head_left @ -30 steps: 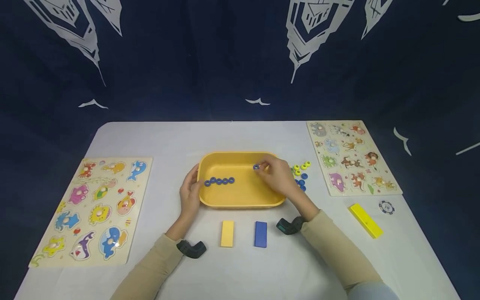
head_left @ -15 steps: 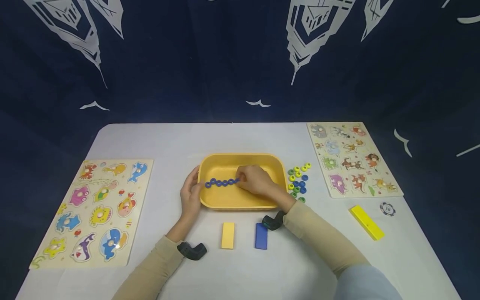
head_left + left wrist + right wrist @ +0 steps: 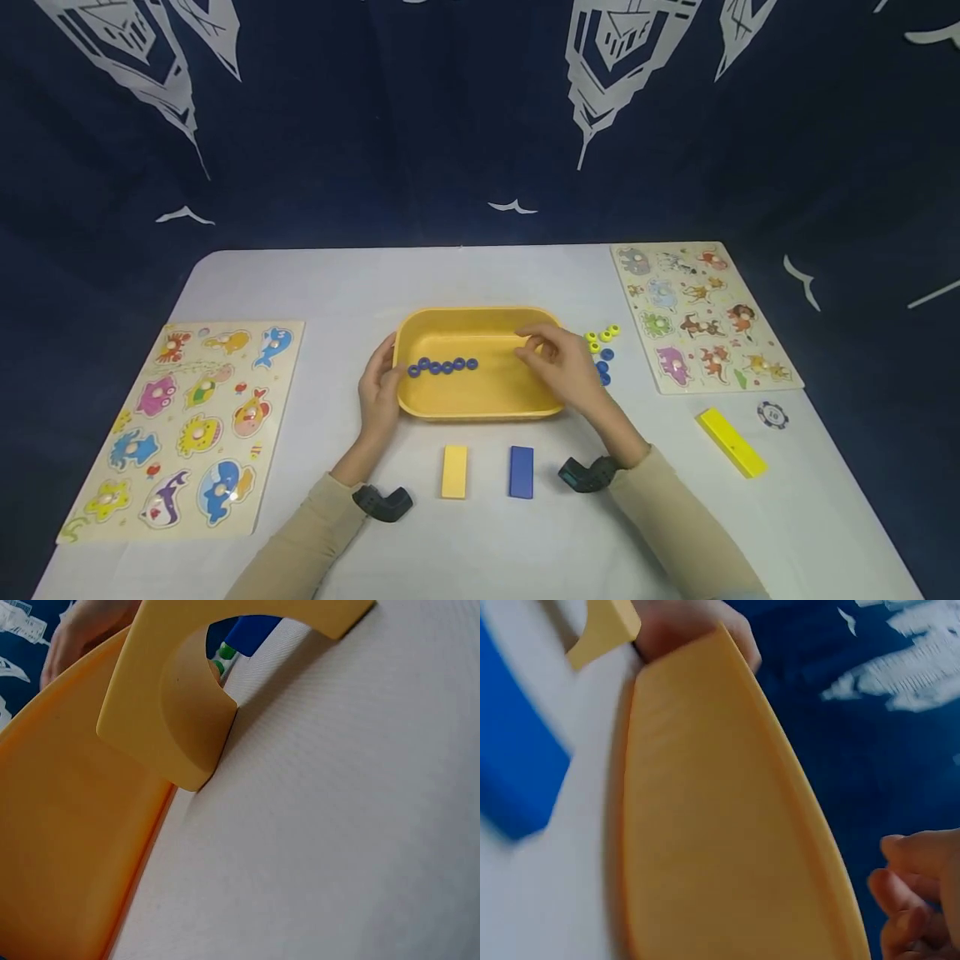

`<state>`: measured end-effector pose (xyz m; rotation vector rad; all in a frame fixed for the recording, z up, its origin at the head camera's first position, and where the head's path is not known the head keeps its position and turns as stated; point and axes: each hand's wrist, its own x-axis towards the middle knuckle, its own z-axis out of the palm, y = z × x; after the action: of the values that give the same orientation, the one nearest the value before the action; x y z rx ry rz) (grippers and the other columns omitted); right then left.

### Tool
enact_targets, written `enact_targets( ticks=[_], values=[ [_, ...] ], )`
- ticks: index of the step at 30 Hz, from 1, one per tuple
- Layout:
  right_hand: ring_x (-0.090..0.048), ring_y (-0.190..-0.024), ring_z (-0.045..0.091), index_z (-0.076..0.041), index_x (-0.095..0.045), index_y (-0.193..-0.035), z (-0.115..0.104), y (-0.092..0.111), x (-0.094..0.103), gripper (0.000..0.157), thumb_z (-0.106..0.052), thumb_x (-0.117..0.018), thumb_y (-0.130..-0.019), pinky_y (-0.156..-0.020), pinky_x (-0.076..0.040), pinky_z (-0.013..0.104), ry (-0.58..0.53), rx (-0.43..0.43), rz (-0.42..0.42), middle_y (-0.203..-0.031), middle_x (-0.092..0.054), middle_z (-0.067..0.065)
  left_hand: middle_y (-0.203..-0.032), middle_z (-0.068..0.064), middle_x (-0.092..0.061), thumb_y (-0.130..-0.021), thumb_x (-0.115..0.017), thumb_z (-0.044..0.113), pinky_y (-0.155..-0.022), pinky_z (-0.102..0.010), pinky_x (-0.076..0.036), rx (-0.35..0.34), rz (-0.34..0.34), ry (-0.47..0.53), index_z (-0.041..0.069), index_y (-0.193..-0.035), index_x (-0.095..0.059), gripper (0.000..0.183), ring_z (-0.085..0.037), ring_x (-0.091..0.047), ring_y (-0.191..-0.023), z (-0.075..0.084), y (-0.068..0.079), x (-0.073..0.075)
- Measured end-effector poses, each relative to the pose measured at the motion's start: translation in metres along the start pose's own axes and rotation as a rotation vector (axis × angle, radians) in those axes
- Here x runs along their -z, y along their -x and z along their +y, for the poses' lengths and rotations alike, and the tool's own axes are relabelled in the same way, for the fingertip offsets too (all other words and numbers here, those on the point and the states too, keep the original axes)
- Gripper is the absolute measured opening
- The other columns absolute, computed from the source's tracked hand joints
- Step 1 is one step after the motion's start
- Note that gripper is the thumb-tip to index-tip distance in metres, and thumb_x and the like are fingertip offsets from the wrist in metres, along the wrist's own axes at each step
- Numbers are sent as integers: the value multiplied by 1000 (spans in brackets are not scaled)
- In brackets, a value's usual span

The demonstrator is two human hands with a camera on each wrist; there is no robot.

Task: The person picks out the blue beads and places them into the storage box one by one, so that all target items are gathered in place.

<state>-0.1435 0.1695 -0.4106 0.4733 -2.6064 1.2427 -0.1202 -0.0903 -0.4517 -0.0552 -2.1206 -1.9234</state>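
Note:
My left hand (image 3: 380, 393) holds the left end of a yellow plastic tray (image 3: 480, 398), its thumb by the rim. Inside the tray, several small blue ring beads (image 3: 447, 367) lie in a wavy row from the left wall toward the middle. Over the tray's right end is my right hand (image 3: 567, 367), thumb and index finger apart with nothing between them. That same hand shows at the edge of the right wrist view, its fingers (image 3: 915, 859) loosely bent. Just right of it, yellow beads (image 3: 603, 335) and blue beads (image 3: 603, 367) lie on the table, partly hidden behind it.
A light yellow block (image 3: 453, 472) and a blue block (image 3: 521, 472) lie in front of the tray. Animal puzzle boards stand left (image 3: 187, 425) and right (image 3: 697, 317). At the right are a bright yellow block (image 3: 732, 443) and a round chip (image 3: 772, 414).
My right hand carried a blue bead leftward, set it at the right end of the row, let go and drew back to the right. The left hand stays on the tray.

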Motion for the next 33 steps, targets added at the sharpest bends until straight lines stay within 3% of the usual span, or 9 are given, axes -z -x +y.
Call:
enact_targets(
  ticks=[8,12,19,31,33],
  values=[
    [-39,-54,8,-9,-64,-102,49,48,41,26,-17,-68,-77,-41,-31,17,-29,-109,304,-73,-57,-1,-114,-23,-50,-86,-43,-2,-81,-39,-49,26,5,-3,5,-131,-42,45,-34,-48,-100,-1,0,1],
    [-40,-58,8,-10,-64,-102,70,66,50,25,-17,-67,-78,-46,-32,16,-7,-217,373,-74,-56,-2,-114,-22,-50,-86,-42,-2,-82,-40,-49,22,4,0,4,-131,-42,45,-34,-48,-100,-1,0,2],
    [-44,-59,11,-12,-66,-98,88,76,48,22,-19,-67,-78,-46,-36,14,-15,-313,335,-74,-59,2,-115,-23,-49,-86,-42,-2,-83,-41,-48,29,3,6,5,-131,-42,46,-33,-48,-102,1,2,2],
    [-44,-59,11,-16,-66,-95,101,78,42,21,-22,-70,-75,-46,-36,16,222,-321,214,-75,-59,-4,-115,-23,-50,-86,-42,-1,-84,-40,-48,19,-6,11,4,-131,-41,46,-33,-48,-102,1,0,-1],
    [-43,-58,11,-16,-66,-95,103,77,42,22,-23,-70,-74,-46,-35,16,243,-309,202,-74,-58,-4,-115,-23,-50,-86,-42,-1,-82,-34,-49,15,-3,10,4,-131,-42,45,-34,-48,-102,2,0,-1]
  ],
)
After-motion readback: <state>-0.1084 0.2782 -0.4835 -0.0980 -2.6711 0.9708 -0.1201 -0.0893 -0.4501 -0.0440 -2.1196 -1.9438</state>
